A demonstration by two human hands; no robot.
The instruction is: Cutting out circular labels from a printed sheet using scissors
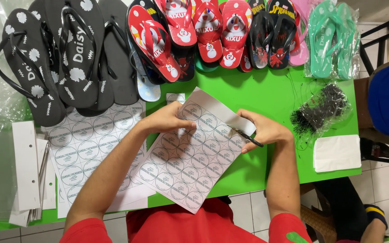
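The left hand lies flat on a sheet of round printed labels, fingers and thumb pressing the paper near its upper edge; its grip is closed on the sheet only by pressure from above, not wrapped around it. The sheet sits tilted on the green counter, its lower corner hanging past the counter's near edge, above the person's red shirt. The right hand is curled shut around a pair of black-handled scissors, whose blades meet the sheet at its right edge, where a bare white strip of the paper folds up. How far the blades are parted cannot be told.

A second sheet of the same labels lies flat toward the counter's left side, partly under the first sheet and the left forearm. Just left of it, at the counter's left edge, is a stack of white cardboard strips. Along the far edge run black flip-flops at the left, red cartoon-printed flip-flops in the middle, and mint-green flip-flops in a clear bag at the right. Near the right edge lie a clear bag of black plastic ties and, nearer, a folded white paper.
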